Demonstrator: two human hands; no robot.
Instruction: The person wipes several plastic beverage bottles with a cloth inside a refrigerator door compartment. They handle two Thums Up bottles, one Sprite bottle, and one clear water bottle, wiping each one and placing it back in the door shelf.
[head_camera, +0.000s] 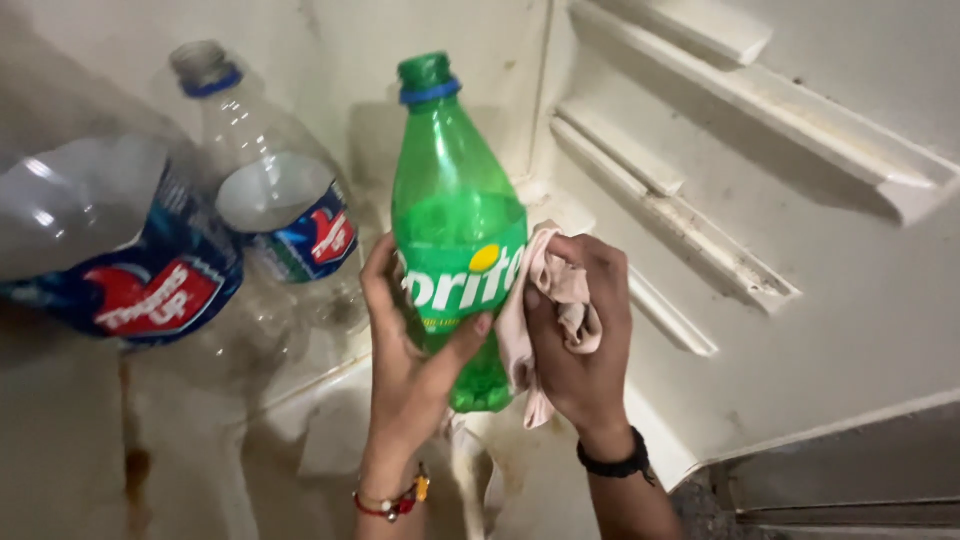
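Inside a stained white fridge (860, 300), left hand (405, 350) fingers grip green bottle (455, 230); right hand (580, 340) clutches cloth (560, 300).

Two clear plastic bottles (275, 190) with blue labels stand left, beside stained white fridge shelf rails (690, 230).

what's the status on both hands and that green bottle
Left hand grips green bottle upright. Right hand presses pink cloth to its side. Two clear bottles stand left, apart.
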